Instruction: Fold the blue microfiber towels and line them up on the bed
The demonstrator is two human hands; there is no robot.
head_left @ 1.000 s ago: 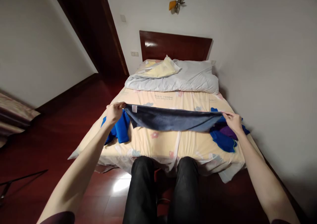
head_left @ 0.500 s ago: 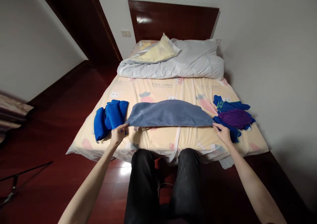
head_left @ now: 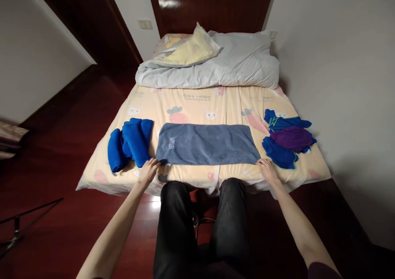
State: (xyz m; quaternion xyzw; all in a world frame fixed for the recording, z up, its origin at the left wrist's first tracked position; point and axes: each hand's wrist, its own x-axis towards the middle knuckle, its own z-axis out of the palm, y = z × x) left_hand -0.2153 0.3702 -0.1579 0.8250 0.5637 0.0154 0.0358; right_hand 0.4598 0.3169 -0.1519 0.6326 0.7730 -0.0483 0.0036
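Observation:
A grey-blue towel (head_left: pixel 210 144) with small white lettering near its left end lies spread flat across the bed. My left hand (head_left: pixel 149 170) pinches its near left corner. At the near right corner, my right hand (head_left: pixel 267 168) has its fingers closed on the edge. Just left of the towel rest several rolled blue cloths (head_left: pixel 135 141), close to my left hand. Beyond my right hand is a loose pile with a purple cloth (head_left: pixel 293 139) on top of blue cloths (head_left: pixel 280 153) trimmed in green.
The bed (head_left: pixel 185 110) has a cream printed sheet. A grey quilt (head_left: pixel 247 61) and a yellow cloth (head_left: pixel 194 48) are bunched by the dark headboard (head_left: pixel 210 7). My knees are at the bed's near edge. A thin black stand (head_left: pixel 17 225) is on the floor at left.
The towel, bulging up in the middle before, now lies flat with its lettering showing. Both hands have come down slightly toward me, still holding its near corners. The view has tilted down a little.

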